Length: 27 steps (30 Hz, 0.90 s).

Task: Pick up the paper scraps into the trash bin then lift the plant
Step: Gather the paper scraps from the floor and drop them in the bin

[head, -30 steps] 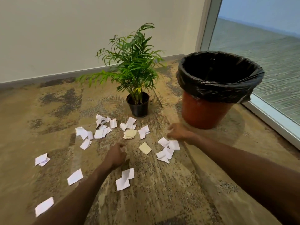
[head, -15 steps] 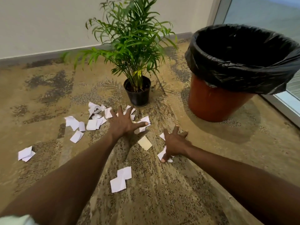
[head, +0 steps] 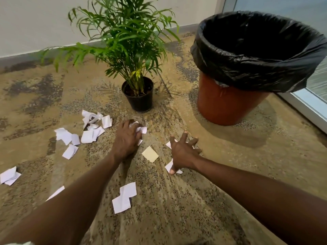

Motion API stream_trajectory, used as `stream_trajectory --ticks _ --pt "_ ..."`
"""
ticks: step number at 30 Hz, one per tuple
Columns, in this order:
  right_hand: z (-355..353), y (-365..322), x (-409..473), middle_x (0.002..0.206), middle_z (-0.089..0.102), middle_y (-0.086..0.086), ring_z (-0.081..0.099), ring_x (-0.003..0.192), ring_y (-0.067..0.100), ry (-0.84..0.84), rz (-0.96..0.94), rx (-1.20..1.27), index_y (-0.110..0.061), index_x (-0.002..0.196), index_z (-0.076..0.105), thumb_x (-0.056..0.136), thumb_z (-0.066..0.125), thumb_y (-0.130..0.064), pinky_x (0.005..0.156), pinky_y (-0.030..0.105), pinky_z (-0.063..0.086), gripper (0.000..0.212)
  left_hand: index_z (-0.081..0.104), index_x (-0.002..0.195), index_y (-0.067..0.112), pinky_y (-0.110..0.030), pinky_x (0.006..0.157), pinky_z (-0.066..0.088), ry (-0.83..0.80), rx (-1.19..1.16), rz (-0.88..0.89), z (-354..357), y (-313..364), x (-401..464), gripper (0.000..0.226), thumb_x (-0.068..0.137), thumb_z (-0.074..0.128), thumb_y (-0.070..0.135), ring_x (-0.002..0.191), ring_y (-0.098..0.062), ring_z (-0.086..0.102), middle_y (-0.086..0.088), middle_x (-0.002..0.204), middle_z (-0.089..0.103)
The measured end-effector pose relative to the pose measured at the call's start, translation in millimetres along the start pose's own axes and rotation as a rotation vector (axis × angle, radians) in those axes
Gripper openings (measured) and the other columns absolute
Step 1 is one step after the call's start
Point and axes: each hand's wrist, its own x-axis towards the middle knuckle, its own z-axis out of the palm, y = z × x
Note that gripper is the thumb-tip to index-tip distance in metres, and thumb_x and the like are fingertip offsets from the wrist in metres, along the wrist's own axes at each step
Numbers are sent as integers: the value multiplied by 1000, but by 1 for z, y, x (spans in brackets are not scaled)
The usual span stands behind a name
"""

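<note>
White paper scraps [head: 89, 133] lie scattered over the carpet, with one cream scrap [head: 150, 154] between my hands. My left hand [head: 126, 138] is curled over a bunch of white scraps just in front of the plant pot, fingers closed on them. My right hand [head: 183, 152] lies flat with spread fingers, pressing on several white scraps. The green palm plant [head: 123, 41] stands in a small black pot [head: 139, 101]. To its right is the orange trash bin [head: 223, 103] lined with a black bag [head: 247, 68].
More scraps lie at the far left [head: 8, 175] and near my forearms [head: 124, 197]. A white wall with a grey skirting runs along the back. A glass window with a metal frame [head: 307, 106] borders the floor on the right.
My left hand has gone from spread flat to closed around scraps in front of the pot. My right hand stays pressed on its scraps. The view has moved closer to the floor.
</note>
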Motion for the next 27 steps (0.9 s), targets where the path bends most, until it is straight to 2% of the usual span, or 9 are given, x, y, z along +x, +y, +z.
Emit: stream_trajectory --ticks 4,7,12,17,19,20,22,24,27 --pt "-2 -1 -12 158 -15 29 -8 138 67 13 3 26 -17 156 5 68 89 -33 106 76 21 122 69 113 15 -42 88 42 -71 -38 85 -14 -9 -34 25 97 50 21 100 -28 52 -10 113 61" --pt "2 -2 -23 155 11 19 10 141 56 76 -60 19 -18 148 26 68 89 -30 105 66 35 102 71 106 15 -44 80 46 -79 -120 71 -24 -3 -65 21 97 52 17 94 -28 55 -9 106 63" --pt "6 -2 -31 144 30 13 29 134 40 172 -159 29 -22 140 41 74 83 -18 99 51 47 78 61 122 10 -46 86 44 -114 -17 15 -32 5 -111 32 99 49 30 101 -32 50 -13 121 54" --pt "11 -1 -26 133 38 18 47 119 39 163 -192 240 -19 130 51 80 68 2 86 40 54 57 52 127 9 -42 83 47 -146 -9 -80 -39 12 -132 39 100 47 37 94 -32 52 -15 120 48" --pt "10 -3 -24 128 46 20 58 105 37 151 -218 299 -17 126 52 80 65 4 69 37 55 52 51 125 9 -40 79 48 -145 -73 -166 -38 15 -136 38 98 53 36 92 -30 52 -14 118 46" --pt "10 -5 -22 126 48 20 60 101 35 149 -231 311 -17 126 52 79 67 4 65 35 54 53 50 123 8 -37 76 47 -148 -111 -206 -37 16 -135 39 97 55 36 90 -28 51 -15 117 46" --pt "13 -9 -18 126 47 18 58 104 35 151 -249 302 -20 132 47 78 76 -3 75 34 53 64 49 121 7 -30 71 39 -175 -183 -295 -37 17 -131 41 95 59 36 88 -28 51 -16 117 46" --pt "16 -12 -14 128 46 16 56 109 34 163 -276 271 -27 139 41 80 79 -15 85 35 51 72 48 124 7 -29 70 37 -204 -203 -335 -36 14 -126 44 94 61 36 93 -33 55 -16 117 48" --pt "18 -19 -9 132 46 13 57 111 34 179 -356 184 -38 146 29 85 74 -38 88 37 48 77 52 121 10 -28 70 36 -197 -212 -344 -32 10 -125 38 93 61 33 96 -35 58 -14 116 52"
